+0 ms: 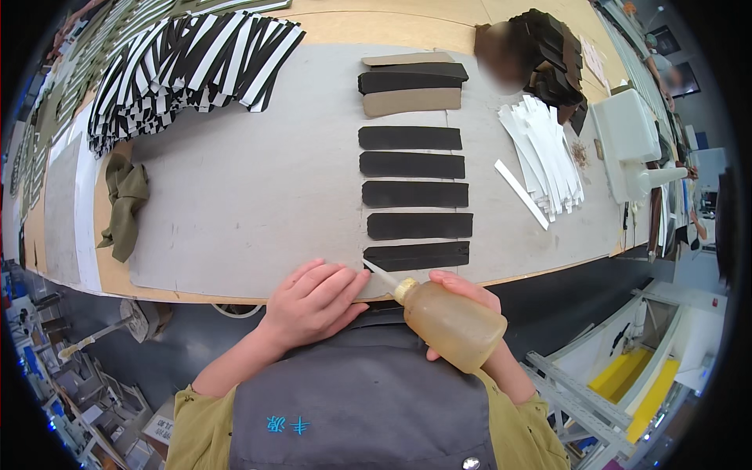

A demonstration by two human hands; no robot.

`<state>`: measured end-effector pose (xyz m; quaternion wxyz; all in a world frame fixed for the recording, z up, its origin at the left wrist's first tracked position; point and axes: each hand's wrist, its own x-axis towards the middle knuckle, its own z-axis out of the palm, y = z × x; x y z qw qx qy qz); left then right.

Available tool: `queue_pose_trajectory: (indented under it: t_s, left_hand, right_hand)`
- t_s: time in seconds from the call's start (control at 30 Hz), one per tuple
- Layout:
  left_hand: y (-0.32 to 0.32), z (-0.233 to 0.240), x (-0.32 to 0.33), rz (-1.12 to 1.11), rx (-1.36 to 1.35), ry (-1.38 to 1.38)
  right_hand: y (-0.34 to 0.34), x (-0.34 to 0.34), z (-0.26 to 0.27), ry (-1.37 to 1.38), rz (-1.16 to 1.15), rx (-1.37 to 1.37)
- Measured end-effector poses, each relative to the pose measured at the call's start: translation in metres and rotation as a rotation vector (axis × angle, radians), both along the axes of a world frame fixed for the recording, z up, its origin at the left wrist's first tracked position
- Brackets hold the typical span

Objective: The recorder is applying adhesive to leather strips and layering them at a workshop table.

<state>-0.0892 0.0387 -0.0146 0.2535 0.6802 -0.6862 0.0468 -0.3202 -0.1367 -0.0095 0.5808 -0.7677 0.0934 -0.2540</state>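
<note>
My right hand (470, 291) is wrapped around a translucent plastic squeeze bottle (455, 323) of yellowish liquid. Its thin pale nozzle points up and left, with the tip at the left end of the nearest black strip (417, 255). My left hand (320, 296) lies palm down on the table's front edge, holding nothing; its index fingertip is close to that strip's left corner. Beyond it, more flat black strips (418, 194) lie crosswise in a spaced column. Behind them sits a small stack of black and tan strips (411, 88).
A heap of black and white strips (200, 59) lies far left, above a crumpled olive cloth (124, 205). Loose white strips (543, 155), a brown-black pile (552, 64) and a white plastic container (628, 129) are at right. A grey sheet (252, 194) covers the wooden table.
</note>
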Motion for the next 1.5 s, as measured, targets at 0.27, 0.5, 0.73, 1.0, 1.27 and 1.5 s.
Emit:
queue_pose_trajectory:
  t_s: [0.27, 0.5, 0.73, 1.0, 1.27, 1.5]
  left_hand:
    - [-0.004, 0.020, 0.009, 0.058, 0.047, 0.218]
    - [-0.031, 0.024, 0.020, 0.095, 0.196, 0.109]
    - [-0.033, 0.020, 0.021, 0.096, 0.202, 0.131]
    - [-0.035, 0.020, 0.022, 0.097, 0.178, 0.143]
    - [-0.036, 0.022, 0.022, 0.096, 0.163, 0.184]
    - [-0.036, 0.021, 0.023, 0.090, 0.158, 0.162]
  right_hand:
    - [-0.013, -0.026, -0.019, -0.186, -0.442, 0.218]
    - [-0.026, -0.046, 0.000, -0.064, -0.828, 0.296]
    - [-0.026, -0.054, -0.004, 0.054, -0.814, 0.053]
    - [-0.025, -0.060, -0.008, 0.034, -0.652, -0.127]
    - [-0.021, -0.046, -0.004, -0.010, -0.593, -0.151]
    - [-0.016, -0.030, -0.004, -0.059, -0.485, -0.083]
